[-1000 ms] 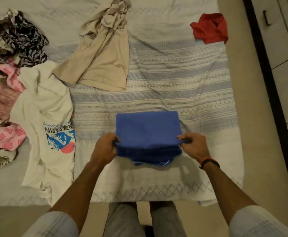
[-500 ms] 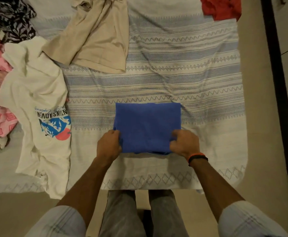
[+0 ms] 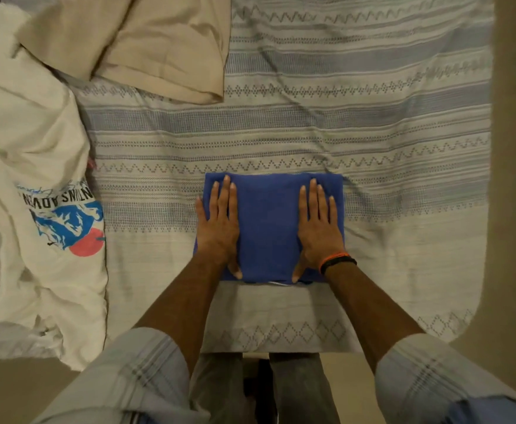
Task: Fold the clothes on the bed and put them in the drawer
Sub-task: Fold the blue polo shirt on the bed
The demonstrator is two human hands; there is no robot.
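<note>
A folded rectangular blue cotton garment (image 3: 267, 228) is found flat near the bed's front edge. It is pressed under the left hand (image 3: 218, 228) and right hand (image 3: 319, 229), fingers straight. Soft, light, limp handling is judged; support beneath both side edges is advised.

The blue garment (image 3: 267, 228) lies folded into a flat rectangle on the striped bedspread (image 3: 373, 133), in the lower middle of the frame. A cream printed T-shirt (image 3: 36, 166) lies unfolded at the left edge, and a beige garment (image 3: 146, 41) lies crumpled at the upper left.
</note>
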